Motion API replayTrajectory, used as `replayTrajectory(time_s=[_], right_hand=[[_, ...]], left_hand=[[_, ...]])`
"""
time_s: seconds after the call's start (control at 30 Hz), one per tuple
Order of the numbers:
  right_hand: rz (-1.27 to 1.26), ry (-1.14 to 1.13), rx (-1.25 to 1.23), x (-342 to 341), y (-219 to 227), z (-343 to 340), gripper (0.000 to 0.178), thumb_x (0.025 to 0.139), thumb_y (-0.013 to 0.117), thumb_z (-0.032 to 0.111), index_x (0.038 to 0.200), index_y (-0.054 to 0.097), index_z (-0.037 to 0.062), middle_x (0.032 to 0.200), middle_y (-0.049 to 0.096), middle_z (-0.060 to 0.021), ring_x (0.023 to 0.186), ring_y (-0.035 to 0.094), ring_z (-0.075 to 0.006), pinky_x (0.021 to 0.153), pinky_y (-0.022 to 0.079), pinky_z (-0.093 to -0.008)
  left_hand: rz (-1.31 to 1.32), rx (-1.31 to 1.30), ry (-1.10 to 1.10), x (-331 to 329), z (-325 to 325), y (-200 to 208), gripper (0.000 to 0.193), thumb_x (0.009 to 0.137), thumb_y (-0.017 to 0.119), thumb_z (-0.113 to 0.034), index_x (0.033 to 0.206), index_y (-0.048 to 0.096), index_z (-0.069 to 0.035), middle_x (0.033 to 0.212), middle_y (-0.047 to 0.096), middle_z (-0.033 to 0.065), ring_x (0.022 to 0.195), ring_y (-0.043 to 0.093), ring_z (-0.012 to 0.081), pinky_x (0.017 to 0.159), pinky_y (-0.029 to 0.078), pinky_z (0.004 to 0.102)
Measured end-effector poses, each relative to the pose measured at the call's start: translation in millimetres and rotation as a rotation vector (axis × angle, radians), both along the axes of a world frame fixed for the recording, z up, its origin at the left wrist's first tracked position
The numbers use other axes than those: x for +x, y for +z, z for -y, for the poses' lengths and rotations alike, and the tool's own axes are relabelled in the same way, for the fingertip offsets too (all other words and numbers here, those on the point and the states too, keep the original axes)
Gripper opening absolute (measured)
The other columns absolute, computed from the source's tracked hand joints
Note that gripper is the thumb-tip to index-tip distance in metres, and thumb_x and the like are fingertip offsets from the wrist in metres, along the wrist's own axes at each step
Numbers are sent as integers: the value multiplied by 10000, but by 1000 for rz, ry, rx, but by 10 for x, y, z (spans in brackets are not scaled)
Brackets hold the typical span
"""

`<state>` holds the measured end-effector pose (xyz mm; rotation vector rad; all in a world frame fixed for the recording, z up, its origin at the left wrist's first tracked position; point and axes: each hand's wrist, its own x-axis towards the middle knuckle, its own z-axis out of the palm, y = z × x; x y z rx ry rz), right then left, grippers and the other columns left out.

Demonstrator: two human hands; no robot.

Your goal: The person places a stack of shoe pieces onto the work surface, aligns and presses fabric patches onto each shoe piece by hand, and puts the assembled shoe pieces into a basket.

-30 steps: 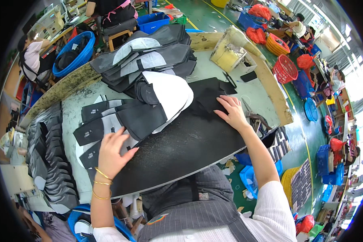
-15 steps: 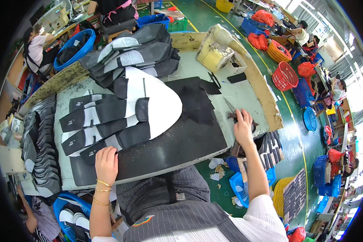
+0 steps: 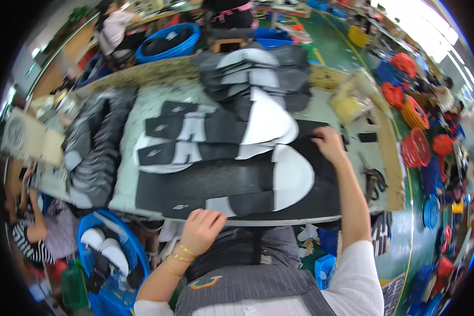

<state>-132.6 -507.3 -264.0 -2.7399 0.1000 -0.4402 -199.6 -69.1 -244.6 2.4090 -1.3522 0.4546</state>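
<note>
My left hand [image 3: 203, 230] is at the table's front edge, fingers curled together over the near edge of a flat black-and-grey cut piece [image 3: 253, 204] with a white rounded end [image 3: 293, 179]. It looks like a shoe-upper part. My right hand [image 3: 330, 145] reaches over the table with its fingers pinched at the edge of black sheet pieces [image 3: 321, 158]; its motion blurs the grip a little. Similar black pieces with grey bands [image 3: 189, 129] and white rounded ends [image 3: 268, 122] lie overlapped beyond. Scissors [image 3: 373, 181] rest to the right of my right forearm.
A pile of black and grey pieces [image 3: 263, 79] stands at the far side. Long stacks [image 3: 97, 152] line the left. A raised board edge [image 3: 142, 75] rims the table. Blue baskets [image 3: 110, 258] sit beside me, and other people [image 3: 113, 29] work nearby.
My right hand has left the scissors and moved to the black sheets. One white-ended piece now lies apart, nearest me, with my left hand at it. The whole view has swung left.
</note>
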Motion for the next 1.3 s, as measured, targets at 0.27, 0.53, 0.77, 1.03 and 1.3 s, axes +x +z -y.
replayTrajectory(time_s=[0.27, 0.53, 0.77, 1.03, 1.3], right_hand=[[373, -150, 387, -995, 1155, -1542, 72, 804, 616, -41, 867, 599, -9, 774, 586, -52, 680, 530, -113, 622, 425, -232], [-403, 150, 774, -890, 521, -2724, 120, 867, 615, 43, 970, 622, -18, 794, 656, -129, 670, 629, -142, 573, 476, -269], [-295, 143, 600, -812, 436, -2804, 219, 827, 664, 44, 1023, 583, -9, 758, 598, -86, 584, 567, -139, 532, 459, -261], [-333, 105, 560, -798, 295, -2749, 325, 810, 683, 62, 1081, 510, 16, 719, 565, -83, 526, 542, -154, 486, 447, -275], [-347, 68, 590, -696, 301, -2739, 320, 806, 680, 60, 1062, 494, 16, 689, 550, -85, 499, 529, -188, 486, 445, -297]], left_hand=[[-226, -169, 90, -20, -145, -96, 318, 720, 642, -118, 1033, 628, -62, 951, 634, 68, 899, 600, 235, 754, 487, 336], [-1496, -932, -204, 222, -430, -132, 889, 685, 815, -380, 1393, 376, -68, 1141, 594, 75, 1050, 567, 161, 854, 473, 337], [-1288, -607, 406, 140, -295, 19, 448, 818, 686, -72, 1215, 480, -40, 860, 638, 60, 750, 641, 115, 658, 503, 242], [-1093, -532, 424, 176, -224, 41, 346, 822, 678, -80, 1122, 511, -38, 769, 621, 78, 598, 621, 135, 551, 493, 259], [-917, -409, 452, 250, -125, 85, 279, 782, 678, -60, 1030, 549, -46, 712, 565, 58, 567, 580, 186, 529, 477, 303]])
